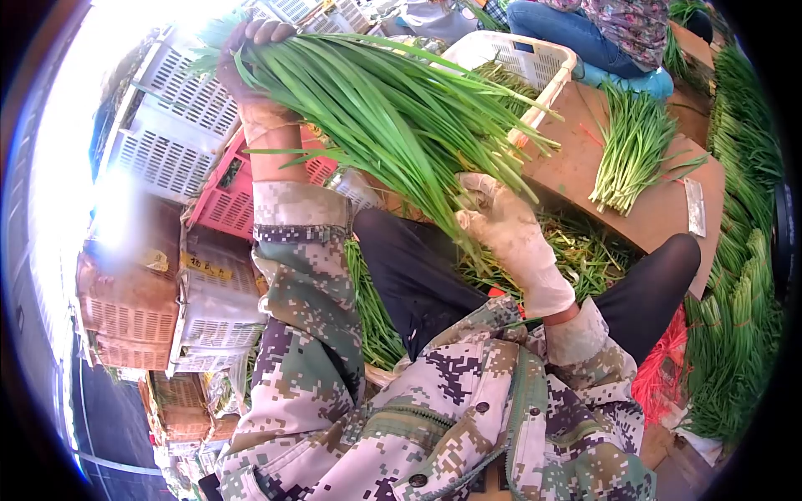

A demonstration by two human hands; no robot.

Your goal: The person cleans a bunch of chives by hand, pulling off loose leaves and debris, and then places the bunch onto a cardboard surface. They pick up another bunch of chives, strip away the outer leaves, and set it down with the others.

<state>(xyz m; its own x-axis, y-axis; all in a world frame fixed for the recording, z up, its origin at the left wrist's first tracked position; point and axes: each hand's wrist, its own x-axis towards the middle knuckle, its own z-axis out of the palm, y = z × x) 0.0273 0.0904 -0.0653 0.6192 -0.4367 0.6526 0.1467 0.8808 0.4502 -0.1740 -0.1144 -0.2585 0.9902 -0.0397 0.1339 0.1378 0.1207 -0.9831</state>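
Held up to the left of the board (561,159), with the pale ends pointing towards it: greens (368,108), thick and loose. Clenched in the left hand (238,73) at the leafy end, on the side away from the board. Seemingly touched near the pale ends, just left of the board, by the right hand (511,230), gloved in white with fingers partly bent; cannot tell whether pinching or merely steadying.

Probably light overall, with some heft in so large a clump. Looks soft and bendy in the leaf, stiffer in the stalk towards the board. Likely slick if damp, and easy to crease or bruise under a hard squeeze. Best gripped around the stalks, on the side nearest the board, with a broad, gentle wrap; best supported under the middle too, to stop stray blades slipping out short of the board
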